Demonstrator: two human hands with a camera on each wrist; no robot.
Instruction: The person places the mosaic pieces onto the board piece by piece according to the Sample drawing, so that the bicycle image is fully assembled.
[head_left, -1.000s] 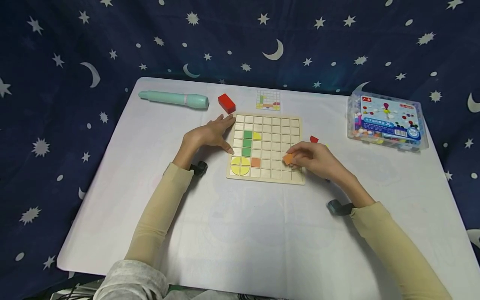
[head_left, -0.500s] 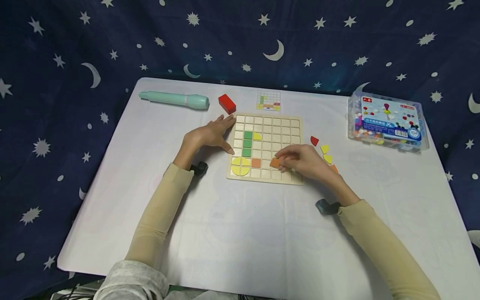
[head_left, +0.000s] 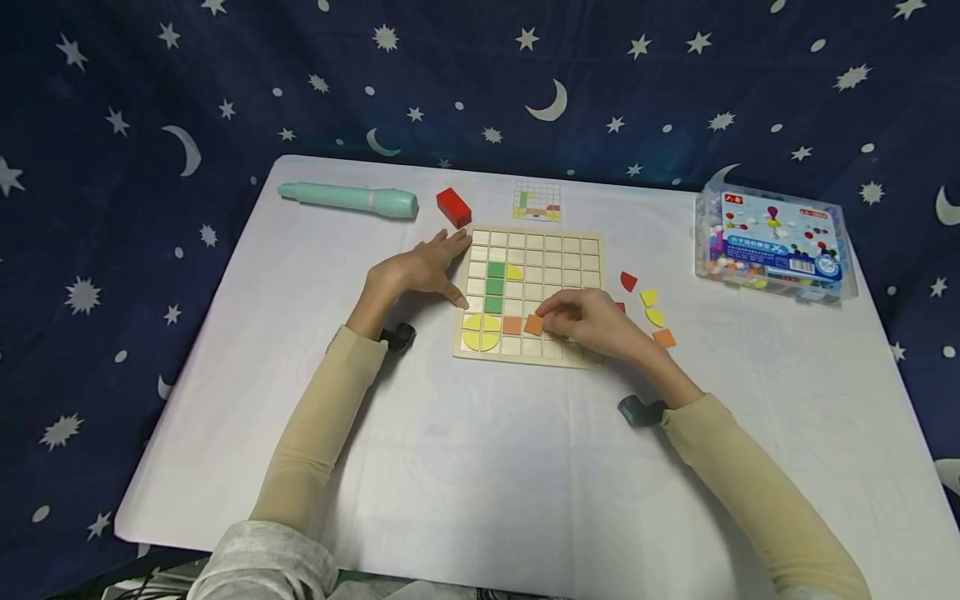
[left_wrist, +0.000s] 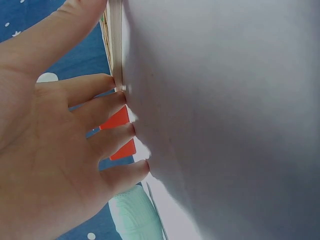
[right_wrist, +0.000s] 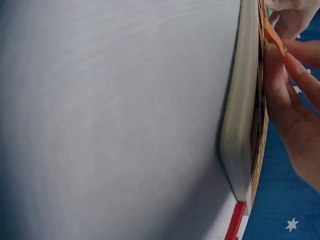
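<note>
A wooden grid board [head_left: 562,265] lies mid-table, with green squares [head_left: 494,287], yellow quarter-circle tiles [head_left: 481,332] and an orange square [head_left: 512,326] in its cells. My right hand [head_left: 592,321] pinches another orange square tile [head_left: 533,324] between thumb and fingers, tilted, just right of the seated orange one. The right wrist view shows this pinched orange tile [right_wrist: 273,36] at the board's surface. My left hand [head_left: 420,268] rests along the board's left edge, thumb and fingers spread. In the left wrist view, its fingertips [left_wrist: 127,131] touch the table.
Loose red, yellow and orange tiles [head_left: 664,337] lie right of the board. A patterned card [head_left: 537,202] and a red block [head_left: 453,207] sit behind it. A mint-green cylinder [head_left: 348,200] lies back left; a clear plastic box [head_left: 776,242] of small parts stands back right.
My right hand has moved left across the board with the orange tile, to beside the seated orange square. Loose tiles at the right came into view. My left hand stayed in place.
</note>
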